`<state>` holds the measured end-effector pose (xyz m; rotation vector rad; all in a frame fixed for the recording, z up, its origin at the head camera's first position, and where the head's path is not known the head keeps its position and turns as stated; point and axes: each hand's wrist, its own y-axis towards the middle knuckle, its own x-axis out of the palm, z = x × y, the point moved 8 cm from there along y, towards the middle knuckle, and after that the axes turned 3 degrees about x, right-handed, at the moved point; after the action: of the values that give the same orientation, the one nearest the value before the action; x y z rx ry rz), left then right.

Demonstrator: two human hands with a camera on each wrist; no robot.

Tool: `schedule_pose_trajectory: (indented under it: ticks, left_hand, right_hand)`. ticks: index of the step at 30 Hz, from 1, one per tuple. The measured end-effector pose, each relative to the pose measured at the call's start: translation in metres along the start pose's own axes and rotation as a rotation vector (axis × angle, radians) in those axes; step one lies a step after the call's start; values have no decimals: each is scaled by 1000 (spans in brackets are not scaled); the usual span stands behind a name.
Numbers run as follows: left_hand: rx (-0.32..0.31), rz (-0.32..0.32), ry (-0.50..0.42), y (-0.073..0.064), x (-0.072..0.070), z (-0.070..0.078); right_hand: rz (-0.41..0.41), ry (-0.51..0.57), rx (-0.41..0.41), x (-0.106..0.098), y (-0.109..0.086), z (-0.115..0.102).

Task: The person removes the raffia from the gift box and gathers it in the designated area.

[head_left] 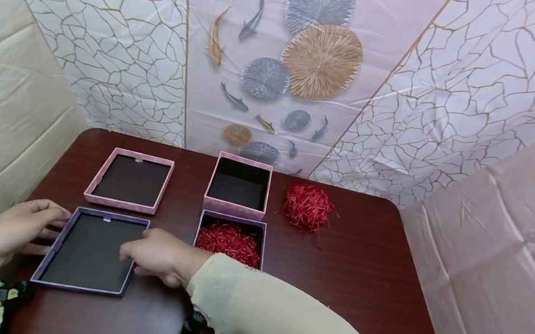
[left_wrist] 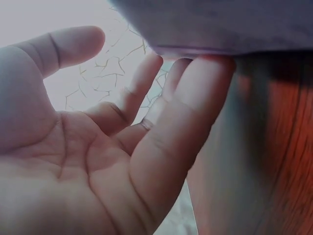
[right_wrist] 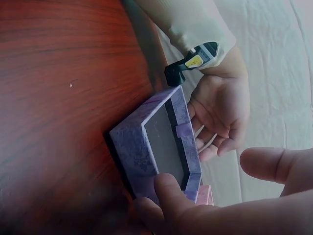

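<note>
A shallow purple box lid (head_left: 83, 255) with a black inside lies open side up at the front left of the table. My left hand (head_left: 18, 227) is at its left side; the left wrist view shows fingertips touching the purple wall (left_wrist: 195, 36), with the thumb (left_wrist: 78, 44) held apart. Over the lid's right side is my right hand (head_left: 159, 254). In the right wrist view its fingers (right_wrist: 168, 193) rest at the lid's rim and outer wall, while the thumb stands off to one side.
Behind the purple lid lies a pink lid (head_left: 131, 180). A deep pink box (head_left: 234, 208) stands at the back middle. In front of it, a purple box (head_left: 235, 218) holds red shredded paper (head_left: 229, 241), partly hidden by my right sleeve. A loose red paper pile (head_left: 308, 206) lies farther right.
</note>
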<state>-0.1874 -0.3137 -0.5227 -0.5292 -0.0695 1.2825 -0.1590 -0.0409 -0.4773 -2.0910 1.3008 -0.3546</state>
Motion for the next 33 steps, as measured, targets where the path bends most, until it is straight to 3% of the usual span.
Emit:
schedule_pose_trajectory:
  ticks: [5,9,13,20,22,26,29,33]
  left_hand:
    - [19,31,6,-4,-8,1]
    - [58,53,38,-7,-11,12]
    - [116,112,104,-12,-12,30]
    - [304,308,255,-27,-4,76]
    - [350,355,309,-32,0,91]
    - [447,404,363,-41,14,122]
    - [525,407,336,-46,28,141]
    - [637,416,265,-52,50,166]
  right_hand:
    - [-25,31,-40,-9,-7,-11]
    - [-85,98,-105,-19,-19,-30]
    - [-135,158,-167,-31,-35,-46]
    - [-112,191,-341,-63,-61,-68]
    - [-103,145,-412,-73,-68,-74]
    - [-47,-46,-574,-92,-82,-85]
    - [-8,-182,-655,-105,-91,-90]
    - [4,-277,-713,-116,-100,-92]
